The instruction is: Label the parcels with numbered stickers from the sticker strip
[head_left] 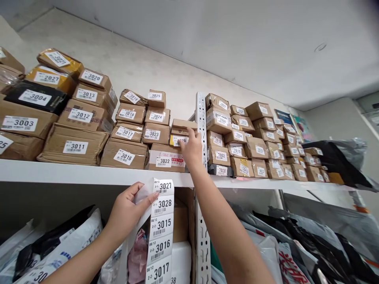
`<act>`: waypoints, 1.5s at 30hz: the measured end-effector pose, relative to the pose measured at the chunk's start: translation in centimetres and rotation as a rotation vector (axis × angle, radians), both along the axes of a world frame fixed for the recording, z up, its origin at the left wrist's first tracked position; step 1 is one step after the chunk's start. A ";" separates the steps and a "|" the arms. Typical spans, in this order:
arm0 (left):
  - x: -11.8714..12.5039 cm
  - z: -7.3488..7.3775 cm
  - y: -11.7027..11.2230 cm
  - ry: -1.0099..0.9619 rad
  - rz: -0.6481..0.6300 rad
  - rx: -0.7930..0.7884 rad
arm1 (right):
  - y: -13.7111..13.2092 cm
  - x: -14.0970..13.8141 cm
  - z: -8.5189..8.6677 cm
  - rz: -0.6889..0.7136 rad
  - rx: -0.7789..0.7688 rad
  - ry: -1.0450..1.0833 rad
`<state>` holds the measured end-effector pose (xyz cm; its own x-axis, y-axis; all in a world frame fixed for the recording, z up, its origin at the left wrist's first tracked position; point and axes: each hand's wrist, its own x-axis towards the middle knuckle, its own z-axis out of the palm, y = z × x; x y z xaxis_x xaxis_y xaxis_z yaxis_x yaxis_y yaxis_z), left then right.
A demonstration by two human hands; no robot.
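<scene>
While gripping labels (160,228), left hand (126,211) pinched.

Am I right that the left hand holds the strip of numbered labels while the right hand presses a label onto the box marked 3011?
Not quite. In the head view the right hand presses on the small yellow box above box 3022, not 3011. The left hand does hold the label strip.

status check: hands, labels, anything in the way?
Left hand holds label strip, top label 3027. Right hand presses a label on small yellow parcel above box 3022. Shelf post close beside right hand.
</scene>
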<state>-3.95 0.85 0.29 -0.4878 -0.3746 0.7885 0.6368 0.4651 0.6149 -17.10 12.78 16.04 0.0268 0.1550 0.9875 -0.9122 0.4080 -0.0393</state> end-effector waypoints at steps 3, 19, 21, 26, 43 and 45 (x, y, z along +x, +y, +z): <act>0.1 0.0 0.1 0.018 0.001 -0.002 | 0.1 -0.1 -0.1 -0.087 0.020 0.072; 1.3 1.7 -0.2 0.130 -0.125 0.042 | 2.9 4.6 -8.2 0.953 0.587 -0.295; 0.9 2.2 0.0 0.112 -0.171 0.044 | 2.8 4.8 -9.3 0.978 0.542 -0.341; -0.5 3.1 1.4 0.116 -0.263 0.156 | 2.0 3.7 -9.5 1.005 0.380 -0.367; -1.3 18.5 0.8 0.145 0.908 -0.800 | 6.5 -2.6 3.4 0.661 -0.037 -0.012; -2.2 21.1 1.8 0.106 1.005 -0.951 | 5.7 -2.8 4.1 0.609 0.010 0.014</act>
<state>-6.17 2.69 21.41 -0.2545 0.1705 0.9519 -0.1937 0.9554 -0.2229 -19.86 18.47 20.12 -0.0509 0.1376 0.9892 -0.9820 -0.1872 -0.0245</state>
